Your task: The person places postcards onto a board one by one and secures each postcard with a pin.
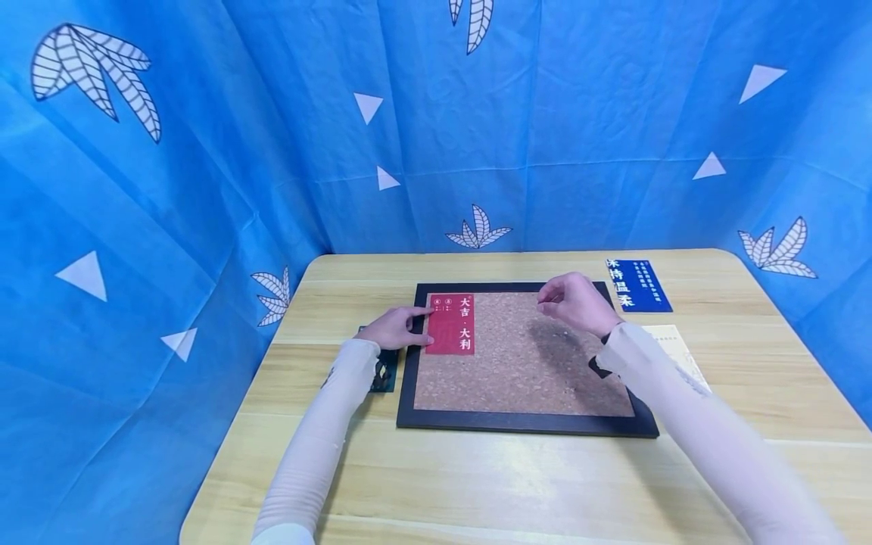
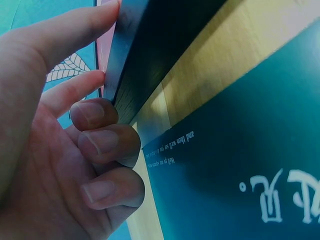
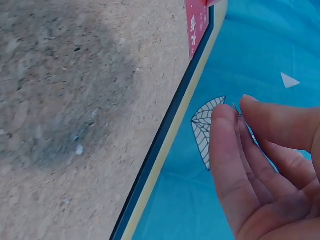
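Note:
A red card [image 1: 450, 325] with white characters lies on the upper left of a black-framed cork board [image 1: 518, 363]. My left hand [image 1: 395, 327] reaches over the frame's left side, its thumb and index finger touching the card's left edge. In the left wrist view, the other fingers [image 2: 112, 187] are bent beside the frame. Above the board's upper right, my right hand [image 1: 579, 303] pinches a tiny thin pin [image 3: 235, 107] between thumb and fingertips. Most of the pin is hidden by the fingers.
Partly under the left wrist, a dark teal card [image 2: 215, 165] lies on the wooden table [image 1: 518, 477]. Right of the board are a blue card [image 1: 639, 286] and a cream card [image 1: 674, 350], partly covered by the right sleeve. A blue patterned curtain [image 1: 436, 113] hangs behind.

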`<state>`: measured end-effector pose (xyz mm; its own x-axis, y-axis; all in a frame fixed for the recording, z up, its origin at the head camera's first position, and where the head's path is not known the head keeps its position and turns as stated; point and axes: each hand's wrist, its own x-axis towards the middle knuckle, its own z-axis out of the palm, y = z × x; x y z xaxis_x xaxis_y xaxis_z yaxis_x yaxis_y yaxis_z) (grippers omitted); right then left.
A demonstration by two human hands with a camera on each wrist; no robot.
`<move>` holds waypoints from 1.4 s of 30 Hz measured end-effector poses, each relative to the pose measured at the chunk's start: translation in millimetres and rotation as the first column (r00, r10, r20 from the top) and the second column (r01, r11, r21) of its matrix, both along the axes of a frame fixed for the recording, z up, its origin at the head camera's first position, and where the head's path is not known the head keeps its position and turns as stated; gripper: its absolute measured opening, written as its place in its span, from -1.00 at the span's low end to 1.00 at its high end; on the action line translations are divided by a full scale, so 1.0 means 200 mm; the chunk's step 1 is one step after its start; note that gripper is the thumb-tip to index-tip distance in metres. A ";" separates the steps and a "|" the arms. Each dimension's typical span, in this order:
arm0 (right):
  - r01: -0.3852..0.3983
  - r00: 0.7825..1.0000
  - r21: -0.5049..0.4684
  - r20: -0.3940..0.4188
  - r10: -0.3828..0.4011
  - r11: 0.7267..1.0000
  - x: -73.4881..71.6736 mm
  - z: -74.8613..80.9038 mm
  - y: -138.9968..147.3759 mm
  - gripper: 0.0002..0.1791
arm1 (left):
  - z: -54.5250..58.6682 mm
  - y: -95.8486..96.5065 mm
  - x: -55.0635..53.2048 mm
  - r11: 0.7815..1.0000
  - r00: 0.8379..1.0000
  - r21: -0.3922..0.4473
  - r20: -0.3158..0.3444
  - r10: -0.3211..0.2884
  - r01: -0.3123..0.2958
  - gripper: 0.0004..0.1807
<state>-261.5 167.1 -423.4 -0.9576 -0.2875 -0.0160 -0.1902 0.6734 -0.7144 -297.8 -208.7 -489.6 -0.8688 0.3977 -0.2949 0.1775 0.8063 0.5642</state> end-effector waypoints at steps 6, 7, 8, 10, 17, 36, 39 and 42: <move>0.009 1.000 0.038 0.005 -0.009 0.999 -0.04 0.00 -0.06 -0.87 | -0.01 -0.01 0.00 1.000 1.000 -0.010 0.002 0.001 -0.001 -0.15; 0.011 1.000 0.045 0.009 -0.012 0.999 -0.05 0.00 -0.07 -0.87 | -0.01 -0.01 0.00 1.000 1.000 -0.011 0.002 0.002 -0.002 -0.15; 0.012 1.000 0.050 0.010 -0.012 0.999 -0.05 0.00 -0.08 -0.88 | -0.01 -0.01 0.00 1.000 1.000 -0.013 -0.001 0.004 -0.004 -0.15; 0.012 1.000 0.061 0.003 -0.013 0.998 -0.07 0.00 -0.09 -0.89 | -0.01 -0.01 -0.01 1.000 1.000 -0.016 -0.001 0.005 -0.005 -0.15; -0.030 0.996 0.033 -0.078 0.032 0.999 -0.12 -0.01 -0.16 -0.89 | -0.03 -0.02 -0.02 0.999 1.000 -0.028 0.004 0.022 -0.022 -0.14; -0.077 0.984 0.038 -0.159 0.082 0.996 -0.24 -0.05 -0.32 -0.88 | -0.04 -0.02 -0.02 1.000 1.000 0.008 -0.002 0.018 -0.018 -0.16; -0.078 0.984 0.048 -0.154 0.084 0.996 -0.26 -0.06 -0.34 -0.87 | -0.03 -0.02 -0.02 1.000 1.000 0.011 0.002 0.021 -0.021 -0.16; -0.082 0.985 0.057 -0.150 0.090 0.995 -0.27 -0.07 -0.35 -0.87 | -0.03 -0.01 -0.02 1.000 1.000 0.007 0.002 0.016 -0.016 -0.15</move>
